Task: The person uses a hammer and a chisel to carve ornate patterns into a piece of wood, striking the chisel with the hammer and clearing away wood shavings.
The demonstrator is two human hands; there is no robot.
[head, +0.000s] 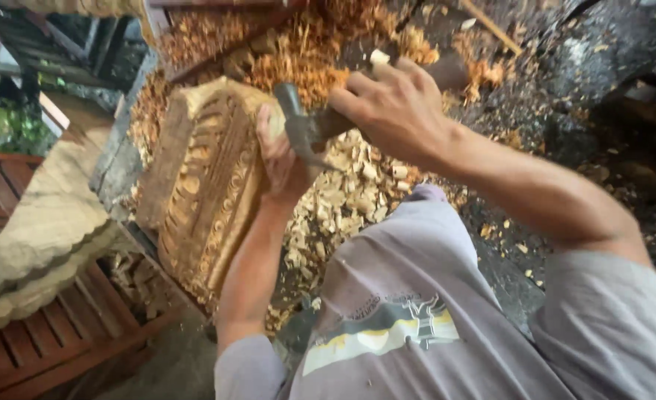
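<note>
Right hand [395, 111] grips the wooden handle of a small hatchet [302, 130], fingers wrapped tight round it, blade just beside the carved wooden block [202, 185]. Left hand [280, 159] steadies that tilted block's edge, fingers curled against it, above a heap of wood chips [343, 200].

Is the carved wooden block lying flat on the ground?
No, the carved wooden block stands tilted on its edge, steadied by the left hand, while the right hand grips a hatchet among wood chips.
</note>
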